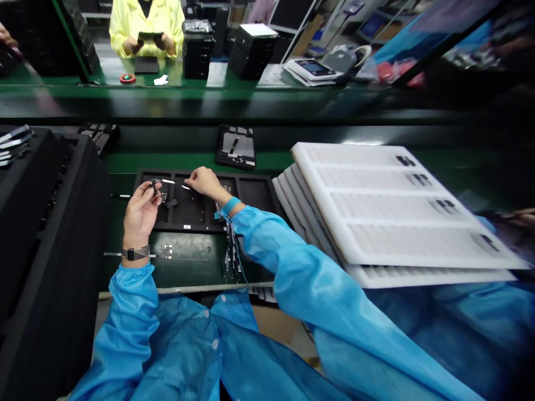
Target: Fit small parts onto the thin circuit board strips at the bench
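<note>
My left hand (141, 210) is raised over the left end of a black compartment tray (254, 192), fingers pinched on a small dark part (155, 185). My right hand (203, 181) reaches across the tray's middle, fingers curled and pinched on a thin bright strip or tool (186, 187) that I cannot make out. Both arms wear blue sleeves; a watch band sits on the left wrist and a blue strap on the right. Small dark parts lie in the tray's compartments.
A stack of white ribbed foam trays (401, 211) lies to the right. Tall black tray stacks (45, 234) stand at left. A framed panel (236, 146) lies beyond the tray on the green belt. Across the line a person in a yellow coat (146, 28) handles a dark device.
</note>
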Tool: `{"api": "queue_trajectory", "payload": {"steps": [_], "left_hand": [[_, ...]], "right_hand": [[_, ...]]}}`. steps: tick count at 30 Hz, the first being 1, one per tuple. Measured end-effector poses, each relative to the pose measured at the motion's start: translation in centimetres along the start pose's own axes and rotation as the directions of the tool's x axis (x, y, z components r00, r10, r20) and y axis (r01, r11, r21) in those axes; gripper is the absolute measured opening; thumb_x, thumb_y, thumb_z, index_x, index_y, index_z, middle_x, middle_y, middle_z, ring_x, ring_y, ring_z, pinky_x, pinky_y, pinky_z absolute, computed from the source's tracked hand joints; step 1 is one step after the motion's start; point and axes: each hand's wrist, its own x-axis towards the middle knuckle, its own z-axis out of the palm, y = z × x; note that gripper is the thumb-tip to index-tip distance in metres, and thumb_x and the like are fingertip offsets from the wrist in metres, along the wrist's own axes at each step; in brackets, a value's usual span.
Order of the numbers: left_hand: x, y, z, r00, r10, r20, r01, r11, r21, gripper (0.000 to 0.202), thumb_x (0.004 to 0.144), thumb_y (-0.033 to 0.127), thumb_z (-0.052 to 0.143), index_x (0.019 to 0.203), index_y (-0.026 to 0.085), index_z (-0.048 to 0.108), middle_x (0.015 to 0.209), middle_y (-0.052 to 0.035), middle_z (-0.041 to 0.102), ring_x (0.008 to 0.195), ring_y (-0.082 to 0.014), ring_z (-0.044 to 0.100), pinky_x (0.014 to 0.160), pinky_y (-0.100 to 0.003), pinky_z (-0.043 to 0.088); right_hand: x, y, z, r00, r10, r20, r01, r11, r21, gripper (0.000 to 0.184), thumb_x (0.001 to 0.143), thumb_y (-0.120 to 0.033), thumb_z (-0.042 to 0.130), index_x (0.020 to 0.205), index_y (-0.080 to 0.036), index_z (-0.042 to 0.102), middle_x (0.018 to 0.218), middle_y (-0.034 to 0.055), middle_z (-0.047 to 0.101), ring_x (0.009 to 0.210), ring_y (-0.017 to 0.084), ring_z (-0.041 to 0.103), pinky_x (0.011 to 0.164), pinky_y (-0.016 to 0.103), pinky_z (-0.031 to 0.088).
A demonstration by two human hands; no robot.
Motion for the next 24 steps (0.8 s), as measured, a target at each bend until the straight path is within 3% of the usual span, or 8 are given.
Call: {"api": "queue_trajectory", "payload": {"steps": [4,8,11,15,18,21,24], "left_hand": [[0.5,0.3,-1.3,0.996,0.068,-0.059,-0.071,0.996,-0.056,0.018,0.080,0.024,0.081,0.094,0.024,0.069,0.105,-0.0058,0.077,0.082,-0.0149,0.066,0.071,-0.028,0.051],[1.0,0.0,-2.3,0.993,0.116,-0.034,-0.117,0.993,-0.030,0.018,0.081,0.027,0.082,0.094,0.025,0.069,0.106,-0.0044,0.078,0.084,-0.0143,0.067,0.073,-0.028,0.052],[1.2,-0.5,-2.6,0.992,0.121,-0.032,-0.122,0.992,-0.034,0.019,0.082,0.027,0.082,0.095,0.024,0.069,0.107,-0.0054,0.078,0.085,-0.0144,0.068,0.074,-0.028,0.052],[1.5,-0.9,-2.6,0.992,0.110,-0.067,-0.117,0.987,-0.109,0.020,0.081,0.021,0.083,0.095,0.022,0.069,0.106,-0.0051,0.080,0.082,-0.0121,0.069,0.073,-0.025,0.052],[1.4,-1.1,-2.3,0.990,0.096,-0.103,-0.114,0.976,-0.185,0.022,0.079,0.014,0.085,0.094,0.021,0.070,0.101,-0.0036,0.080,0.081,-0.0102,0.070,0.076,-0.022,0.054],[1.1,-1.3,-1.6,0.992,0.066,-0.105,-0.086,0.976,-0.199,0.028,0.076,0.010,0.086,0.100,0.020,0.074,0.096,-0.0032,0.080,0.082,-0.0112,0.072,0.079,-0.022,0.057],[0.6,-1.5,-0.6,0.997,0.046,-0.062,-0.056,0.983,-0.176,0.035,0.073,0.011,0.089,0.104,0.020,0.076,0.095,-0.0038,0.080,0.083,-0.0127,0.073,0.078,-0.023,0.058]], "right_hand": [[1.0,-2.7,1.6,0.994,0.104,-0.024,-0.106,0.987,-0.122,0.025,0.096,-0.038,0.074,0.107,-0.015,0.078,0.125,0.0227,0.076,0.123,0.037,0.071,0.099,0.043,0.055],[0.8,-3.2,2.9,0.989,0.150,-0.013,-0.150,0.984,-0.092,0.023,0.098,-0.024,0.065,0.115,-0.015,0.077,0.131,0.0238,0.074,0.124,0.040,0.071,0.099,0.047,0.056],[0.7,-3.4,3.2,0.990,0.141,0.008,-0.140,0.987,-0.080,0.020,0.095,-0.018,0.066,0.111,-0.016,0.077,0.129,0.0226,0.075,0.121,0.039,0.072,0.097,0.045,0.057],[0.0,-3.3,2.5,0.999,0.040,0.029,-0.039,0.998,-0.049,0.010,0.095,-0.015,0.067,0.099,-0.017,0.076,0.123,0.0196,0.078,0.121,0.035,0.072,0.099,0.038,0.054],[-1.4,-2.5,1.3,0.997,-0.081,0.019,0.081,0.997,0.015,0.015,0.103,-0.016,0.058,0.104,-0.016,0.073,0.113,0.0140,0.082,0.111,0.025,0.075,0.094,0.031,0.052],[-3.3,-1.0,0.2,0.979,-0.205,0.010,0.197,0.954,0.224,0.014,0.101,-0.016,0.059,0.109,-0.015,0.071,0.091,0.0079,0.084,0.085,0.018,0.076,0.080,0.026,0.051],[-5.2,0.7,-0.4,0.961,-0.275,0.010,0.246,0.876,0.415,0.012,0.095,-0.019,0.066,0.103,-0.015,0.073,0.087,0.0080,0.085,0.075,0.018,0.072,0.072,0.027,0.049]]}}
